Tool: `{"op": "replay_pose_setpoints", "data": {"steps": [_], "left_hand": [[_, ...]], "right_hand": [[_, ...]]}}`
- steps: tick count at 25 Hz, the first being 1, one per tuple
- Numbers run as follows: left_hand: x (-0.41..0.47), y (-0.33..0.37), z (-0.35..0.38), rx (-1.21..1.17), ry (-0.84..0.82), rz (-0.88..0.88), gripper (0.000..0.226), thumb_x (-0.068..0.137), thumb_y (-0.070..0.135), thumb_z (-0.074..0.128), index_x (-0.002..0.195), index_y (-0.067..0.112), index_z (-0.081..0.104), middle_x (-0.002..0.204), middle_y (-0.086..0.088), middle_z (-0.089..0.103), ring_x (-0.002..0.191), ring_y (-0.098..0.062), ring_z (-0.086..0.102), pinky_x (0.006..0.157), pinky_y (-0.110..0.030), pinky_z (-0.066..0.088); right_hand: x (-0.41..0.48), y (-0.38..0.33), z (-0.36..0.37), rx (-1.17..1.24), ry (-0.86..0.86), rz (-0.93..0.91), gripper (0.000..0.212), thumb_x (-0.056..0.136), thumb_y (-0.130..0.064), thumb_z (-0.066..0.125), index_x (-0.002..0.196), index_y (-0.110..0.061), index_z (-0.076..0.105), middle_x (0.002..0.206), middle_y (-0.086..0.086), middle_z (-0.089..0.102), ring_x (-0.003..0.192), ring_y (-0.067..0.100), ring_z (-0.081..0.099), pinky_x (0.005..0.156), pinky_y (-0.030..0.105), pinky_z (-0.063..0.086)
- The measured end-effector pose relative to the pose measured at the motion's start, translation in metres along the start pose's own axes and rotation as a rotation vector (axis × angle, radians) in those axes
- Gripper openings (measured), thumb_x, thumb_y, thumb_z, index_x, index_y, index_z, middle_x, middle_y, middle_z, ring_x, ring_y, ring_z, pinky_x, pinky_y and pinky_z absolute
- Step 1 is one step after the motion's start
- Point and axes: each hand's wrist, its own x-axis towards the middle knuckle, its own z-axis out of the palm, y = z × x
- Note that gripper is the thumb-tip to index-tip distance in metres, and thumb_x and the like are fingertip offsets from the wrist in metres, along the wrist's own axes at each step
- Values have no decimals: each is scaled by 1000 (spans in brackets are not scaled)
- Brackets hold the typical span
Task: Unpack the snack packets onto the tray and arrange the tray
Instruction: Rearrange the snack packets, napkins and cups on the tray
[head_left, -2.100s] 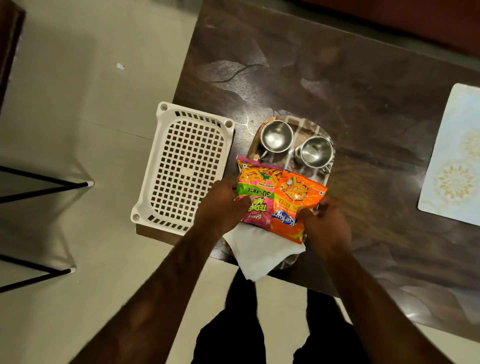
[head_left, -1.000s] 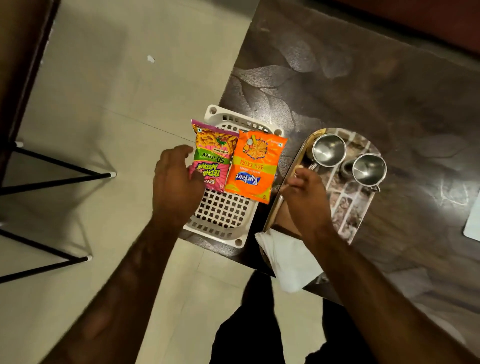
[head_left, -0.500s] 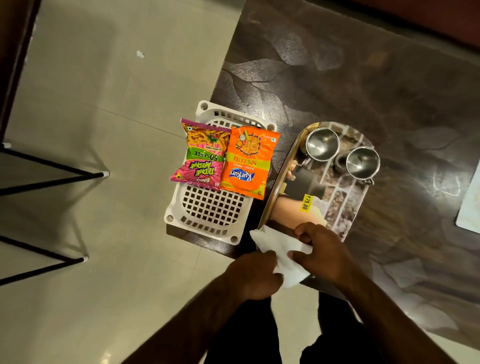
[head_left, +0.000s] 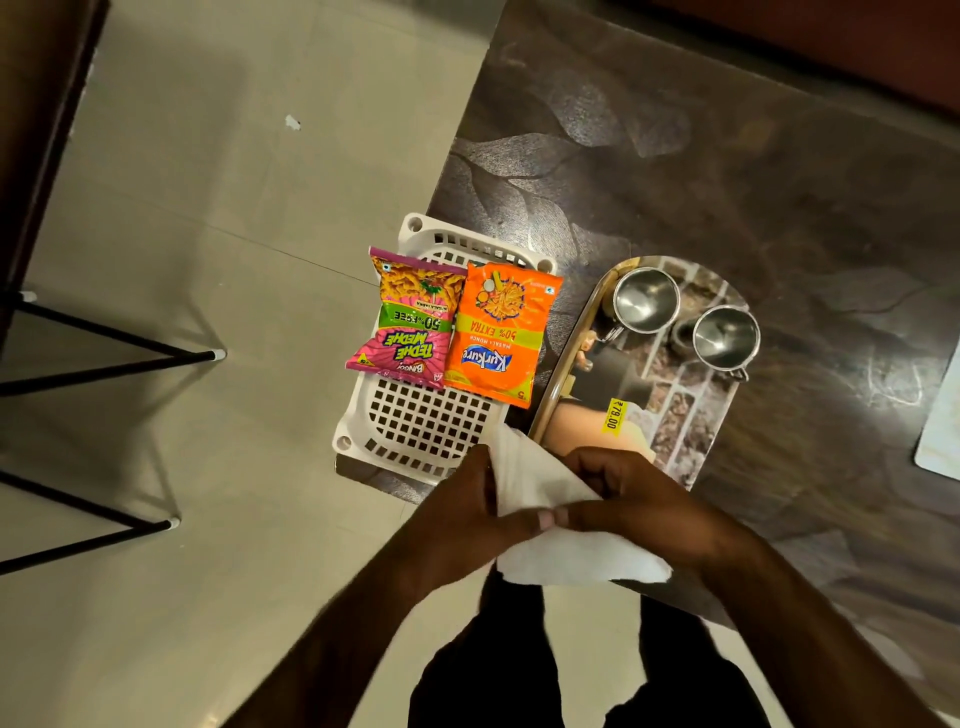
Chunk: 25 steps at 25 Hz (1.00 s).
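Two snack packets lie side by side on a white slotted basket (head_left: 415, 436) at the table's left edge: a pink one (head_left: 410, 325) and an orange one (head_left: 498, 332). To their right sits an oval printed tray (head_left: 670, 415) carrying two steel cups (head_left: 645, 299) (head_left: 725, 338) and a yellow price sticker. At the tray's near end, my left hand (head_left: 467, 512) and my right hand (head_left: 628, 499) both pinch a white napkin (head_left: 566, 540), thumbs almost touching over it.
The dark patterned table (head_left: 675, 156) fills the upper right. A pale placemat (head_left: 940, 436) peeks in at the right edge. Black metal furniture legs (head_left: 109, 358) stand on the tiled floor at left. My dark-clothed legs are below the napkin.
The two packets went from the tray to the basket. Both hands then came back to the napkin at the tray's near end and now grip it together.
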Motion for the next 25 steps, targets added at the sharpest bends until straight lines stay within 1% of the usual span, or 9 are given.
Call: {"op": "replay_pose_setpoints", "data": {"steps": [3, 7, 10, 12, 14, 16, 20, 22, 25], "left_hand": [[-5, -10, -25, -413, 38, -10, 79, 62, 32, 89, 134, 19, 57, 124, -4, 72, 116, -23, 69, 97, -47, 57], [-4, -29, -58, -414, 233, 0, 47, 72, 19, 88, 116, 19, 71, 109, -5, 79, 102, -28, 75, 77, -43, 63], [7, -40, -81, -385, 455, -34, 34, 83, 4, 78, 113, 14, 67, 102, -7, 79, 97, -33, 75, 70, -47, 64], [12, -40, -89, -192, 537, -121, 36, 86, 12, 77, 117, 10, 57, 105, -13, 75, 96, -39, 73, 70, -50, 62], [10, -36, -89, 334, 706, -260, 52, 83, 31, 77, 119, 11, 46, 112, -18, 66, 92, -46, 69, 70, -47, 54], [5, -22, -82, 635, 865, -168, 54, 79, 32, 76, 118, 15, 43, 114, -17, 59, 91, -46, 66, 70, -46, 48], [26, 38, -38, 493, 552, 265, 38, 84, 18, 75, 115, 10, 55, 108, -4, 54, 101, -30, 59, 78, -39, 47], [51, 77, -8, 505, 455, 446, 43, 84, 20, 75, 121, 8, 56, 118, -9, 54, 108, -25, 55, 87, -39, 48], [92, 127, 22, 573, 440, 520, 67, 80, 23, 76, 139, 10, 45, 137, -14, 45, 121, -31, 52, 95, -43, 49]], "right_hand": [[13, -25, 13, -6, -42, -47, 20, 89, -9, 82, 106, -15, 74, 101, 1, 80, 88, 6, 74, 71, 18, 57], [35, -37, 35, 102, 0, -66, 32, 91, -4, 79, 113, -24, 68, 104, -6, 76, 89, 3, 75, 77, 18, 62], [40, -27, 31, 52, 200, -62, 33, 92, -5, 77, 113, -28, 68, 108, -5, 73, 96, 9, 74, 84, 29, 64], [33, -14, 14, 0, 314, -82, 37, 91, 5, 71, 102, -30, 69, 99, -3, 74, 92, 13, 73, 80, 35, 60], [20, 1, -8, 36, 399, -84, 43, 90, 12, 67, 95, -30, 72, 85, -1, 75, 80, 12, 72, 74, 35, 58], [4, 15, -33, 89, 528, -69, 42, 90, 12, 64, 93, -29, 74, 82, -3, 77, 81, 18, 72, 76, 38, 59], [-13, 19, -88, -145, 976, -102, 23, 90, -18, 65, 108, -33, 68, 101, -2, 75, 92, 21, 72, 89, 46, 61], [-14, 10, -114, -360, 1025, -103, 52, 80, -31, 73, 131, -27, 62, 123, 5, 68, 112, 28, 66, 99, 52, 56], [-1, -4, -129, -450, 849, -93, 98, 64, -48, 72, 154, -23, 45, 141, 9, 54, 134, 29, 50, 113, 43, 45]]}}
